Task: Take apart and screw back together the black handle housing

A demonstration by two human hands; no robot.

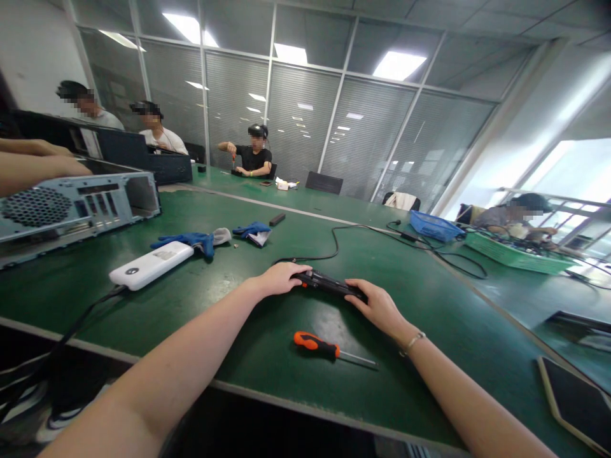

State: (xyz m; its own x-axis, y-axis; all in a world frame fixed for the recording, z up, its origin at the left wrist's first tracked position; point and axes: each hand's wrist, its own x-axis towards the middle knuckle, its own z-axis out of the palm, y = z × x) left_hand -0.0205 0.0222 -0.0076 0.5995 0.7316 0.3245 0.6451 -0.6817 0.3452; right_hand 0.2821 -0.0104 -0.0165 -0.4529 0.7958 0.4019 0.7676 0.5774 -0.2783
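A long black device [329, 283] with a small orange part lies low over the green table, between my two hands. My left hand [282, 278] is closed round its left end, thumb in front. The right end is gripped by my right hand [377, 305], with the thumb on the near side and fingers on top. A black cord [335, 242] runs from close behind my left hand; whether it joins the device is hidden. Nearer to me lies an orange and black screwdriver [317, 345], its shaft pointing right.
Left of my arms are a white power strip [151, 264], blue gloves [205, 242] and an open computer case [76, 203] with another person's hands [42, 152] over it. A phone [575, 401] lies right. Blue [433, 224] and green baskets [515, 254] stand farther back. Several people sit around.
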